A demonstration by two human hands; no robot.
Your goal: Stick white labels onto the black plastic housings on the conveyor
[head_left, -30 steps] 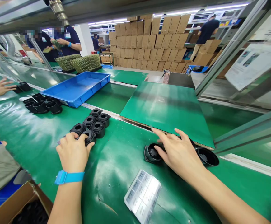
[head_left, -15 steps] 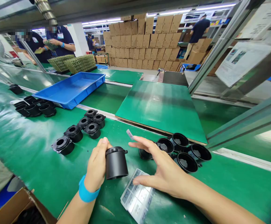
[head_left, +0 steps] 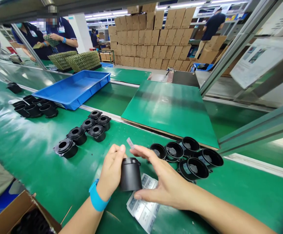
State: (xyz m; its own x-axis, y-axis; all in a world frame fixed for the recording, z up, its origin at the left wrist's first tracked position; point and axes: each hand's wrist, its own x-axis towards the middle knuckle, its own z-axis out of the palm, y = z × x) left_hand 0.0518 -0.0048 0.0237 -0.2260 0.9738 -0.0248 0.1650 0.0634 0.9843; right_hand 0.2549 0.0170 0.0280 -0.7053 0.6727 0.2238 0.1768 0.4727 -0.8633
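Observation:
My left hand (head_left: 112, 175), with a blue band at the wrist, grips a black cylindrical plastic housing (head_left: 131, 175) from its left side; the housing stands upright with its rimmed end up. My right hand (head_left: 165, 178) is open beside it, fingers and thumb spread around its right side. A small pale label (head_left: 130, 143) clings to the tip of a right finger, above the housing's rim. The right thumb is close to the housing's lower edge; contact there is unclear. Beneath the right hand lies a sheet of silvery labels (head_left: 143, 208), partly hidden.
Open-topped black housings, several with labels inside, stand at right (head_left: 193, 168). More stand at left, flanged ends up (head_left: 76, 135). A blue tray (head_left: 74, 87) sits behind, beside a raised green board (head_left: 168, 110). A cardboard box (head_left: 17, 211) is at lower left. Co-workers stand beyond.
My left hand has carried the housing to the right, nearer my right hand. The label on the right finger has come left, over the rim. The view has shifted slightly.

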